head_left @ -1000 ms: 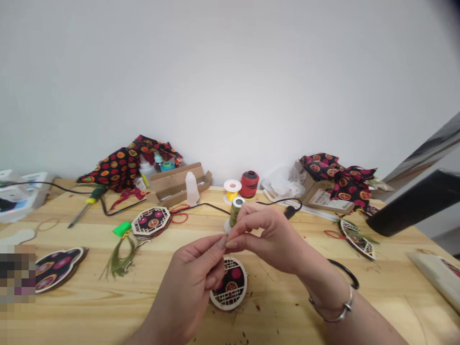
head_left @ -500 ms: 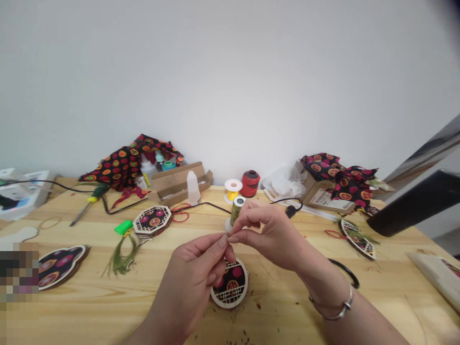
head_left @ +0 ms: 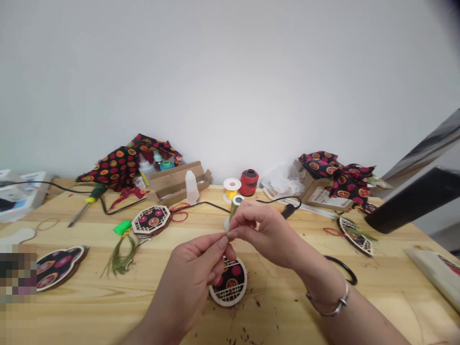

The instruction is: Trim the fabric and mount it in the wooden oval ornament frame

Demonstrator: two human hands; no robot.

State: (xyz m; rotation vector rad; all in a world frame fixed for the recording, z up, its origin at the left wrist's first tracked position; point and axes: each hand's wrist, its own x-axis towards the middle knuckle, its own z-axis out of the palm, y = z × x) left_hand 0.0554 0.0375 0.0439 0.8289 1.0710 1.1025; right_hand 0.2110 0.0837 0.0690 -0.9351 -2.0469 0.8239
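Note:
My left hand [head_left: 199,268] and my right hand [head_left: 262,232] meet fingertip to fingertip above the middle of the table. Both are closed in a pinch; whatever sits between the fingers is too small to make out. Just below them lies a round wooden-framed ornament [head_left: 230,285] with dark patterned fabric and pale lattice, its upper left covered by my left hand. Directly behind my right fingers stands a spool of olive-green thread [head_left: 235,206], partly hidden. A silver bangle circles my right wrist.
An octagonal ornament [head_left: 151,221] lies left of centre, near a green tassel [head_left: 122,254] and a screwdriver [head_left: 86,206]. Spools of yellow thread [head_left: 233,194] and red cord [head_left: 249,183] stand at the back beside a white bottle [head_left: 191,188]. A fan-shaped ornament [head_left: 355,235] lies right.
The whole view has shifted very slightly. My hands keep the same pinched pose, fingertips together, with hardly any motion.

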